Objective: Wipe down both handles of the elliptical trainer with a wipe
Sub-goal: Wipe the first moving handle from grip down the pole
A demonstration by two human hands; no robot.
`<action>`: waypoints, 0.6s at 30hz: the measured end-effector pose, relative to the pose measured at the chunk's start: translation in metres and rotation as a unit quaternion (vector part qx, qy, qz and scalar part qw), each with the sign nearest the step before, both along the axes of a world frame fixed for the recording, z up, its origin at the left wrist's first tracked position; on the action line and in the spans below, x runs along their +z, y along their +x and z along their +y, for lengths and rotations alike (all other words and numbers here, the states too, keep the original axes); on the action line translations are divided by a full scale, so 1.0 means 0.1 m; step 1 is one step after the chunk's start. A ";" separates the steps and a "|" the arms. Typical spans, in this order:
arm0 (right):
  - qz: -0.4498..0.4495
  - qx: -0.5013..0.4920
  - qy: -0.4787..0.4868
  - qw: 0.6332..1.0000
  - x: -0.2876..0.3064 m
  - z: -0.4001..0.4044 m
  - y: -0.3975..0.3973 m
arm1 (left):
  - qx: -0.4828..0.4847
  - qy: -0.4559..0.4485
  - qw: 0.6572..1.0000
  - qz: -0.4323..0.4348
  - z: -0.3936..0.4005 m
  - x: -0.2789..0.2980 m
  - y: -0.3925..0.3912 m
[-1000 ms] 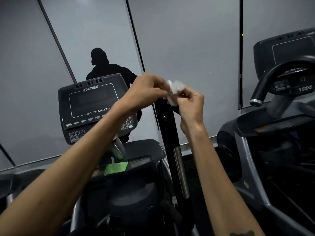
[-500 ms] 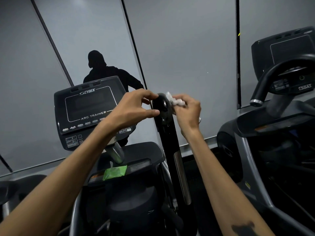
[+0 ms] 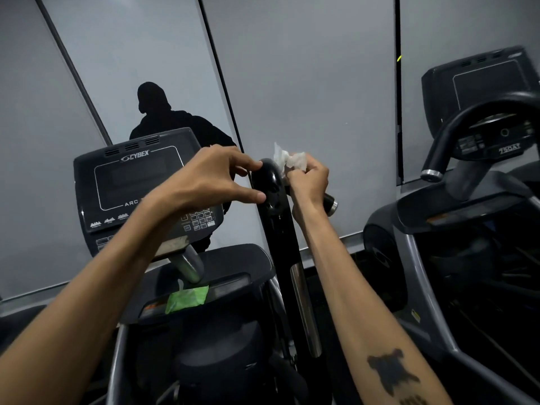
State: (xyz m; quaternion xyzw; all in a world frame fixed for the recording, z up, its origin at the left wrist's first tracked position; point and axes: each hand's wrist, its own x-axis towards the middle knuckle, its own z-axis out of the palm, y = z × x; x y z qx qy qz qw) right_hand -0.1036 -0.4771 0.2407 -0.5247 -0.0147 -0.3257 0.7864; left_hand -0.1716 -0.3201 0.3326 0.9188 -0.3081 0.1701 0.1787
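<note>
From my head camera, my right hand (image 3: 308,184) is up at the right side of the black handle (image 3: 270,185), fingers curled around a crumpled white wipe (image 3: 289,159). The wipe sticks up above my knuckles and its lower part sits against the handle's rounded top. Just past my right wrist, a short side grip with a silver end cap (image 3: 331,204) pokes out to the right.

My left hand (image 3: 204,178) is just left of the handle top, fingers spread and only loosely bent, holding nothing. The forefinger tip (image 3: 257,164) and thumb tip (image 3: 258,196) reach the handle's left edge; I cannot tell whether they press on it or just meet it.

Below my hands the handle runs down as a black bar, with a silver strip (image 3: 302,308) along its right side between my forearms.

Behind my left hand and forearm is the console (image 3: 128,182), marked CYBEX. Under my left forearm, a green packet (image 3: 187,298) lies on the trainer's ledge.

Far right of my right hand stands a second machine (image 3: 479,176) with its own curved black handle. Beyond my hands is a grey wall (image 3: 306,68).
</note>
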 end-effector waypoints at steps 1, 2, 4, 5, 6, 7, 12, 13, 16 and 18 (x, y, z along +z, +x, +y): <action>0.010 0.001 0.002 1.000 0.00 0.01 -0.03 | 0.004 0.012 1.000 -0.009 0.00 -0.01 0.00; 0.012 0.013 0.007 1.000 -0.01 0.02 -0.11 | 0.008 0.018 1.000 -0.017 -0.01 -0.03 0.00; 0.007 0.060 0.021 0.998 -0.14 0.01 -0.26 | 0.011 0.023 0.999 -0.030 -0.03 -0.06 0.01; -0.003 0.090 0.029 0.995 -0.20 0.00 -0.34 | 0.011 0.022 0.999 -0.033 -0.04 -0.07 0.00; -0.015 0.109 0.038 0.993 -0.24 0.00 -0.38 | 0.011 0.022 0.999 -0.036 -0.05 -0.06 0.00; -0.020 0.110 0.046 0.993 -0.24 0.00 -0.37 | 0.012 0.022 0.999 -0.036 -0.05 -0.06 -0.01; -0.020 0.054 0.060 0.997 -0.06 0.03 -0.25 | 0.005 0.025 0.999 -0.032 -0.05 -0.08 -0.04; -0.023 0.066 0.051 0.996 -0.10 0.02 -0.32 | 0.004 0.019 0.999 -0.031 -0.04 -0.09 -0.03; -0.055 0.109 0.015 0.992 -0.30 -0.04 -0.59 | 0.005 0.001 1.000 -0.030 -0.05 -0.11 -0.03; -0.055 0.099 -0.001 0.994 -0.28 -0.05 -0.58 | 0.006 0.005 0.999 -0.036 -0.06 -0.10 -0.04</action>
